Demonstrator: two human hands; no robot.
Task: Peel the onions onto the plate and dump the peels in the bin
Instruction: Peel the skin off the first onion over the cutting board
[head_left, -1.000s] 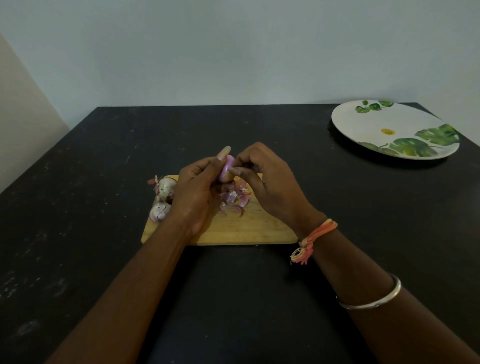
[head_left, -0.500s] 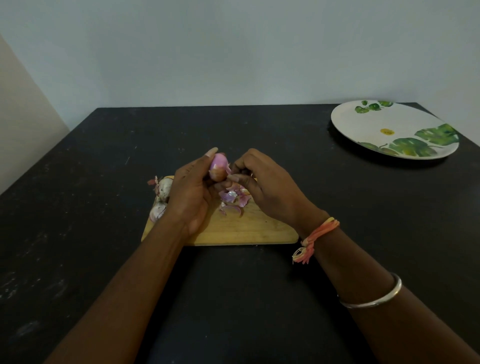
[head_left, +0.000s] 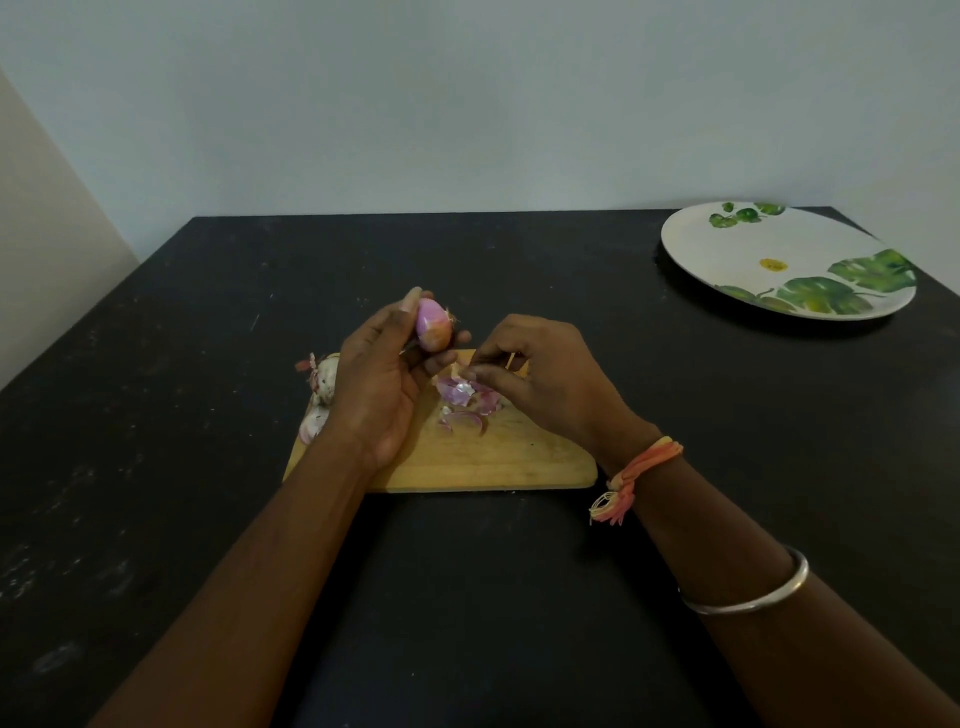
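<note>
A black table (head_left: 208, 415) fills most of the view. Its matte top carries pale scuffs and specks, thickest along the left edge and toward the near left corner. A pale wooden cutting board (head_left: 519, 457) with rounded corners lies flat near the middle of the table, its long side parallel to the near edge. A plain blue-grey wall (head_left: 467, 104) rises behind the far edge, and a beige wall (head_left: 41, 234) slants in beyond the left edge. An orange thread band (head_left: 644, 460) with loose frayed ends circles the right wrist, and a thin silver bangle (head_left: 748, 603) sits further up that forearm.
</note>
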